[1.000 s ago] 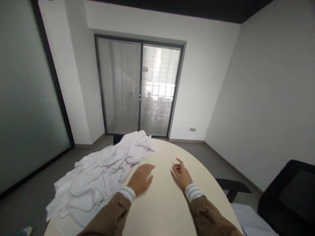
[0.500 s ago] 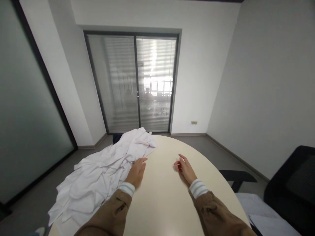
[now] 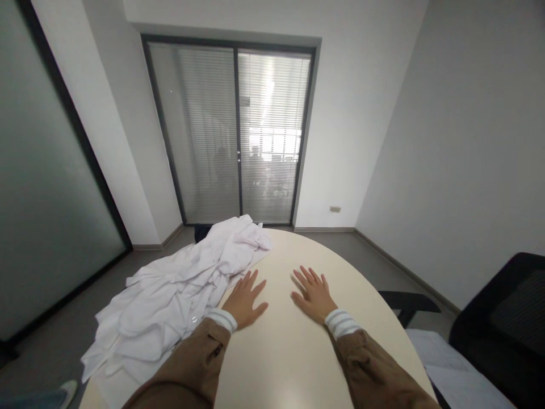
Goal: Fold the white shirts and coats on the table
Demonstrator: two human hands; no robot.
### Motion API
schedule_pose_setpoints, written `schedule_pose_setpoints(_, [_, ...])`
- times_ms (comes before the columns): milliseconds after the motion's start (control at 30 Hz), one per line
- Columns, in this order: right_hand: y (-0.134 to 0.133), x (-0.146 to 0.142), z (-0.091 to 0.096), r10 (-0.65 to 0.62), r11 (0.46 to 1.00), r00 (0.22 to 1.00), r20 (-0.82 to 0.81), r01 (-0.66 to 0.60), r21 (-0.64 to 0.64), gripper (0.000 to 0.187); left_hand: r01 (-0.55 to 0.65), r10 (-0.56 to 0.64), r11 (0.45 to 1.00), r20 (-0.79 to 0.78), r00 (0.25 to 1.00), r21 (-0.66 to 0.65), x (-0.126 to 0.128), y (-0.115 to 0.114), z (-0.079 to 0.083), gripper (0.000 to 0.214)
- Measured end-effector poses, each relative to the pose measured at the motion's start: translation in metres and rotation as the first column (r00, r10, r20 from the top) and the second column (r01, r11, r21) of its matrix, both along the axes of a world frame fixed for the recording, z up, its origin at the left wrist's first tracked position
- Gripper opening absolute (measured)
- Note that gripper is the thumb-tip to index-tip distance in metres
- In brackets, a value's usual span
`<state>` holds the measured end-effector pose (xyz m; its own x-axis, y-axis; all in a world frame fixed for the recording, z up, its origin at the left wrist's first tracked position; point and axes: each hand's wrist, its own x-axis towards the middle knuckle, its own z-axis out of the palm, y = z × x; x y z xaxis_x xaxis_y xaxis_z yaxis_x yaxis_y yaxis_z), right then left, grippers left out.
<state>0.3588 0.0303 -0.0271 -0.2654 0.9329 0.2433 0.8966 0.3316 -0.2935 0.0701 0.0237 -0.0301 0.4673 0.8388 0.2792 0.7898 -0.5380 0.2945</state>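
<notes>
Both hands are palm down with fingers spread over a pale, round-edged table (image 3: 281,358); whether the palms rest on it is hard to tell. The left hand (image 3: 246,301) is just beside a crumpled heap of white cloth (image 3: 170,301). The right hand (image 3: 315,297) is apart from the cloth. A black chair (image 3: 506,329) stands at the right, and closed blinds (image 3: 272,136) hang beyond the table.

Cloth (image 3: 170,301) lies left on the table (image 3: 285,352), with a chair (image 3: 506,329) to its right and blinds (image 3: 200,142) behind.
</notes>
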Motion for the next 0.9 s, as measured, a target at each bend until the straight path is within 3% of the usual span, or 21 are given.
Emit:
schedule_pose_setpoints(133, [-0.0007,-0.006,-0.0036,-0.006,0.989,0.997,0.072,0.016,-0.145,0.066,-0.039,0.032,0.998,-0.147,0.989,-0.041,0.0035,-0.0024,-0.0058,0.06])
schedule_pose_setpoints(367, [0.0003,-0.0032,-0.0033,-0.008,0.99,0.999,0.044,0.014,-0.141,0.066,-0.011,0.004,0.999,-0.139,0.99,-0.043,0.0029,-0.0032,-0.0039,0.065])
schedule_pose_setpoints(600, [0.0003,-0.0023,-0.0038,0.001,0.991,1.0,0.026,0.003,-0.137,0.067,-0.06,0.054,0.997,-0.138,0.989,-0.041,0.0019,-0.0012,-0.0095,0.062])
schedule_pose_setpoints(900, [0.0014,0.0037,0.0002,0.013,0.988,1.0,-0.015,-0.015,-0.152,0.056,-0.046,0.039,0.997,-0.132,0.991,-0.055,0.001,-0.0005,-0.0098,0.062])
